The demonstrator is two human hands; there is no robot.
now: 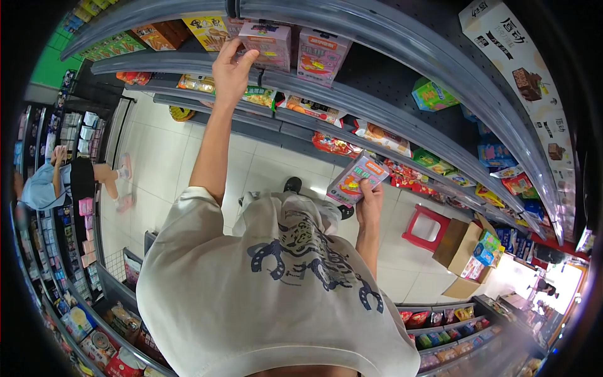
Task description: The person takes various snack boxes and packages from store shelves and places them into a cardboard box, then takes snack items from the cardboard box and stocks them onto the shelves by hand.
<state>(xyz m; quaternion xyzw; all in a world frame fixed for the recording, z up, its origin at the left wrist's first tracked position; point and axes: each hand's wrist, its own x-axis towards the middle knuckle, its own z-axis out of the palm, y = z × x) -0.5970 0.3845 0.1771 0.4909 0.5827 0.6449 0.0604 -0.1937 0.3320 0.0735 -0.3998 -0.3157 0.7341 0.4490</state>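
My left hand is raised to the shelf, its fingers and thumb on the left side of a pink box that stands on the shelf. Right beside that box is another pink box, upright at the shelf's front edge. Lower down, my right hand grips a similar pink and grey box by its lower right side, with the thumb across its front. This box is tilted and held in the air, in front of the lower shelves.
Yellow and orange boxes stand left on the same shelf. A green pack lies further right. On the floor are a red stool and an open carton. Another person is at the far-left shelves.
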